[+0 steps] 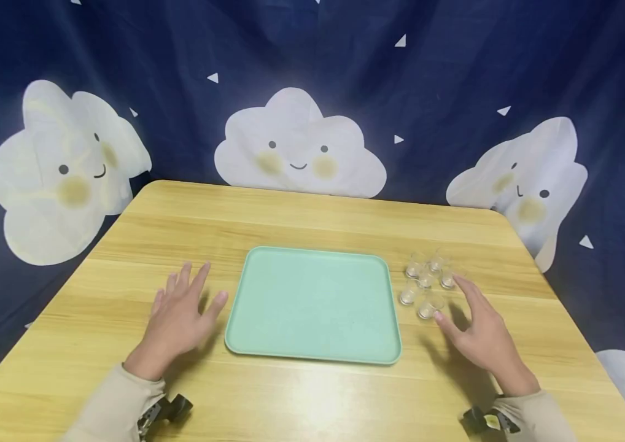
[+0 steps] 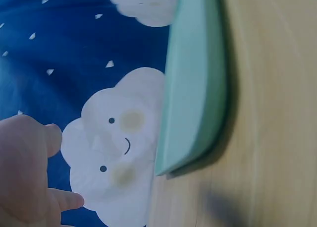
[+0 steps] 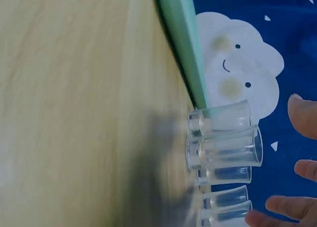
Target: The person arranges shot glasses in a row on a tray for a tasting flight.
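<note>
A pale green tray [image 1: 312, 307] lies flat on the wooden table, bare on top. Several small clear shot glasses [image 1: 425, 279] stand upright in a cluster just right of it. My right hand [image 1: 484, 334] hovers beside the cluster, thumb and fingers spread apart, holding nothing; its thumb tip overlaps the nearest glass in the head view, though the right wrist view shows the thumb apart from the glasses [image 3: 230, 147]. Left of the tray, my left hand [image 1: 180, 319] is held above the table with fingers spread and nothing in it. The tray's edge [image 2: 193, 88] also shows in the left wrist view.
The light wooden table [image 1: 312, 399] has rounded far corners. Behind it hangs a dark blue curtain [image 1: 345, 49] printed with white clouds and small triangles. A dark strap with a small device [image 1: 166, 411] sits on each wrist.
</note>
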Demonstrator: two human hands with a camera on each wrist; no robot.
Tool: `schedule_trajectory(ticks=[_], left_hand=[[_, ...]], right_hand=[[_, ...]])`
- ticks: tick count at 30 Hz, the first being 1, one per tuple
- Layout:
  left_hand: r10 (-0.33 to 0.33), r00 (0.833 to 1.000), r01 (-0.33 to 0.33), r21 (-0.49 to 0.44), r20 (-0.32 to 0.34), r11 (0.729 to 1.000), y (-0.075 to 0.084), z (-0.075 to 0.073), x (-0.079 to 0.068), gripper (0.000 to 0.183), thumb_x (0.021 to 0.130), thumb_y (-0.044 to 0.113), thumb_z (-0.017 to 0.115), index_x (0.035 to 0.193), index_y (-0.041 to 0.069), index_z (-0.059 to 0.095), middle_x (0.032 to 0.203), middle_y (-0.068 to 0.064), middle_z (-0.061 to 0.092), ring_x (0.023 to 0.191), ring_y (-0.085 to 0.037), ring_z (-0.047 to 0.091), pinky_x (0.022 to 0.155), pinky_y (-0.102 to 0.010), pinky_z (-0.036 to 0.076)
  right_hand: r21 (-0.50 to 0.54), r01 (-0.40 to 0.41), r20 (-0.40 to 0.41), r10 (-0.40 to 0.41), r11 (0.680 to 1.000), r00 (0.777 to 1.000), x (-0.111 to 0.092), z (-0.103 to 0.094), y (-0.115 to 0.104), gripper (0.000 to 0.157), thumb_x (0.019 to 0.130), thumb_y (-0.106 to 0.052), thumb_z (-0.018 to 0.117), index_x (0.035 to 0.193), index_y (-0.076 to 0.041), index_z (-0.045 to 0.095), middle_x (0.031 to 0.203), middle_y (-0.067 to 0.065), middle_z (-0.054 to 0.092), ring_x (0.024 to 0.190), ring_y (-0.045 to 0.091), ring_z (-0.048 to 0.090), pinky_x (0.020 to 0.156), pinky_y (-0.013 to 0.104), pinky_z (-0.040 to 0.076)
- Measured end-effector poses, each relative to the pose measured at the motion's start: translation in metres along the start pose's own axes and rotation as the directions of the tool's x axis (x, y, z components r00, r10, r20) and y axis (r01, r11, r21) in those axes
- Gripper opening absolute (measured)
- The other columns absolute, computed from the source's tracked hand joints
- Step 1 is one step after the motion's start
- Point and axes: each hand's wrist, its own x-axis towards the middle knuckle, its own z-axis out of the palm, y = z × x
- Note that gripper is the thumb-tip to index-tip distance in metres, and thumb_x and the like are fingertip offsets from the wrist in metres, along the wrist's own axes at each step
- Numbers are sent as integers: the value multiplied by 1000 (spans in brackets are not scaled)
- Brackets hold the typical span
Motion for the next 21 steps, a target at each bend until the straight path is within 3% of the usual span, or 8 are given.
schedule_trajectory(ticks=[3, 6, 10, 13, 15, 19, 21], left_hand=[[4, 1000, -2, -119, 15, 993, -1, 1, 3, 74, 101, 53, 31, 153, 1, 19, 152, -34, 18, 133, -58, 21, 104, -70, 18], [-12, 999, 22, -232, 43, 972, -2, 3, 6, 73, 102, 51, 33, 151, -1, 23, 147, -33, 32, 128, -53, 37, 101, -66, 29], [-67, 993, 98, -365, 98, 926, -2, 7, 11, 75, 100, 55, 35, 150, 1, 28, 146, -28, 38, 126, -44, 46, 101, -58, 36], [-111, 986, 155, -433, 126, 888, -2, 9, 13, 73, 99, 55, 38, 150, 2, 30, 146, -24, 40, 127, -42, 46, 100, -54, 40], [-138, 979, 193, -471, 150, 860, -2, 11, 13, 71, 99, 52, 42, 149, 3, 31, 144, -23, 43, 120, -40, 54, 96, -51, 45], [-177, 966, 252, -543, 187, 801, -1, 19, 12, 65, 98, 42, 52, 148, 3, 35, 140, -24, 48, 103, -33, 65, 88, -43, 51], [-178, 964, 261, -559, 198, 787, 0, 24, 12, 63, 98, 39, 55, 147, 4, 37, 138, -24, 50, 105, -32, 64, 87, -42, 52]], right_hand=[[133, -3, -20, 6, 991, 1000, 2, 2, 2, 68, 90, -25, 68, 146, -1, 37, 137, 33, 45, 115, 51, 51, 91, 61, 42], [243, -28, -4, 30, 969, 1000, 2, 3, 4, 56, 93, -17, 65, 140, 3, 42, 133, 31, 50, 108, 48, 58, 87, 39, 52], [338, -94, 74, 73, 936, 995, 3, 1, 7, 53, 97, -17, 60, 141, 4, 41, 135, 29, 50, 111, 46, 56, 79, 11, 46], [364, -126, 130, 84, 923, 988, 8, 2, 9, 55, 98, -21, 58, 143, 3, 38, 136, 30, 48, 114, 48, 54, 79, 10, 44], [374, -137, 150, 86, 917, 985, 11, 4, 10, 55, 97, -20, 59, 142, 4, 38, 135, 31, 49, 114, 48, 54, 80, 12, 45], [372, -149, 163, 93, 916, 982, 16, 9, 9, 52, 96, -16, 61, 138, 6, 42, 129, 32, 53, 112, 47, 56, 82, 14, 46], [370, -155, 165, 100, 916, 981, 18, 11, 8, 50, 95, -15, 62, 136, 6, 44, 127, 32, 55, 110, 45, 58, 82, 15, 46]])
